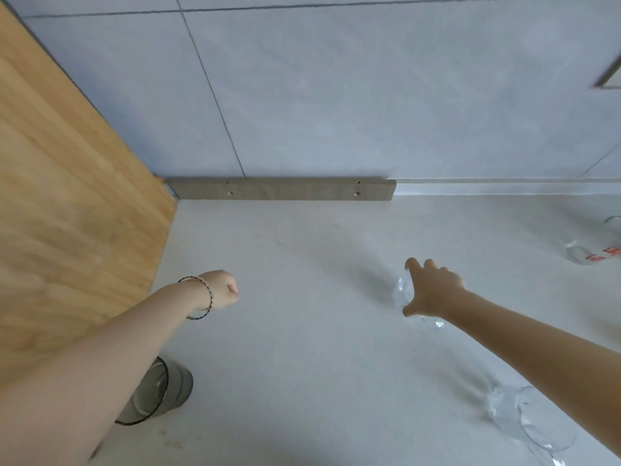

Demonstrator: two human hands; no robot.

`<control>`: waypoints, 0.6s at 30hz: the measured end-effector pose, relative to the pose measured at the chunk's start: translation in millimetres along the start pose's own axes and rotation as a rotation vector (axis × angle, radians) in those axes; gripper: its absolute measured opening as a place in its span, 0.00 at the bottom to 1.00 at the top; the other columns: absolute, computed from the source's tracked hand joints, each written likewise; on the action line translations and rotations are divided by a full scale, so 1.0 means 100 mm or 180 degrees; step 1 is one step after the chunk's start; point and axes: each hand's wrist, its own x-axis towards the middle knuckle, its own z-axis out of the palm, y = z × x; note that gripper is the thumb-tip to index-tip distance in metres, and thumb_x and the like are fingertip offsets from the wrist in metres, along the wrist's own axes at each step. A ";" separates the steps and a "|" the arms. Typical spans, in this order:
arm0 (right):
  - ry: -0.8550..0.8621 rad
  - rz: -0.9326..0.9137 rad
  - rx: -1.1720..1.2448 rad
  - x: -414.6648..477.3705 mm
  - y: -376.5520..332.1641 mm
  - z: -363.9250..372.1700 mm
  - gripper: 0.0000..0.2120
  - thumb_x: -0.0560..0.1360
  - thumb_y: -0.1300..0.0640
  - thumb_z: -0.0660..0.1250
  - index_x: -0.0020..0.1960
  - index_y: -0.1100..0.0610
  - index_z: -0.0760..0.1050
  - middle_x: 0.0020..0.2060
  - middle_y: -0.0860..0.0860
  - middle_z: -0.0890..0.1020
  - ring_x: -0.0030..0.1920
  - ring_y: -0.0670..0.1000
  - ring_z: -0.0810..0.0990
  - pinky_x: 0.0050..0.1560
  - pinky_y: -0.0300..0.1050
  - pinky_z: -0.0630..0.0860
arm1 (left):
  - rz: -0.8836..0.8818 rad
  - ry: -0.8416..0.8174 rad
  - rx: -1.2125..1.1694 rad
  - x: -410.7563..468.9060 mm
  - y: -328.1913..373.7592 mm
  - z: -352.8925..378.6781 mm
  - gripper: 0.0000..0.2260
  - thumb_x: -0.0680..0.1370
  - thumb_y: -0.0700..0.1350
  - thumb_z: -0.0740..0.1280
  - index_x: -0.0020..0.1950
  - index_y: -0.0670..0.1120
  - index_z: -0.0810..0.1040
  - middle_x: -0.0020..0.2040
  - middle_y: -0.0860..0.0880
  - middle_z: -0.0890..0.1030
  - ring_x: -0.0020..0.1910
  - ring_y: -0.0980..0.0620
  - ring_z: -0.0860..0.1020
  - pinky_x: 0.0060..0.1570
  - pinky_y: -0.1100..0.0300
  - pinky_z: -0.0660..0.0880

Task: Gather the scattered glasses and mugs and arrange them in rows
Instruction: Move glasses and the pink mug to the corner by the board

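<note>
A pale tiled wall (336, 95) fills the far half of the view, and below it runs a white surface (302, 364). The surface is bounded on the left by a tall wooden panel (67, 196) and at the back by a short grey-brown strip (279, 189) along the foot of the wall. The glassware lies scattered and well apart. A smoked grey glass (174, 388) stands near left, partly hidden under the left forearm. A clear mug (510, 415) sits near right beside the right forearm. A measuring glass (584, 255) with red print is at the far right edge. Right of centre is a small clear glass (401, 294). The right grip (433, 292) hangs directly over this glass, with the fingers on its far side and the thumb on its near side. They are spread apart rather than clamped, and whether they touch it cannot be told. The glass shows just left of the palm, too blurred to say whether it is upright or tilted. The left grip (221, 289), with a beaded bracelet (208, 297) at the wrist, is curled into a fist holding nothing visible, well to the left. The right grip is plainly the nearer one, so the next move is likely to be closing on this glass from above.
</note>
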 end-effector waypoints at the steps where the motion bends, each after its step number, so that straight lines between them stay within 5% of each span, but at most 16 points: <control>1: 0.0056 -0.0080 0.0134 0.05 -0.23 -0.06 0.37 0.64 0.47 0.72 0.67 0.54 0.59 0.56 0.53 0.71 0.56 0.58 0.75 0.45 0.43 0.70 | -0.0074 0.0021 -0.0031 0.05 -0.16 -0.04 0.10 0.75 0.39 0.56 0.35 0.49 0.63 0.30 0.51 0.62 0.39 0.50 0.63 0.29 0.62 0.54; 6: 0.0232 -0.0509 0.0648 0.41 -1.50 -0.39 0.36 0.65 0.46 0.73 0.66 0.55 0.60 0.58 0.55 0.72 0.56 0.59 0.75 0.45 0.44 0.69 | -0.0231 0.0020 -0.0105 0.39 -0.77 -0.21 0.17 0.73 0.39 0.57 0.27 0.52 0.57 0.30 0.52 0.59 0.33 0.50 0.60 0.29 0.61 0.52; 13: 0.0458 -0.1053 0.0811 1.08 -3.09 -0.79 0.37 0.67 0.48 0.73 0.69 0.54 0.59 0.61 0.57 0.70 0.60 0.61 0.73 0.49 0.48 0.73 | -0.0310 -0.0034 -0.0212 0.83 -1.20 -0.28 0.12 0.75 0.41 0.57 0.31 0.46 0.66 0.32 0.49 0.68 0.33 0.48 0.68 0.34 0.61 0.64; 18: 0.0580 -0.1204 0.0849 1.41 -3.74 -0.86 0.36 0.69 0.48 0.72 0.70 0.54 0.59 0.63 0.57 0.67 0.62 0.61 0.70 0.47 0.47 0.71 | -0.0270 -0.0130 -0.0296 1.04 -1.37 -0.27 0.15 0.75 0.41 0.57 0.29 0.47 0.61 0.30 0.49 0.65 0.30 0.49 0.64 0.30 0.60 0.58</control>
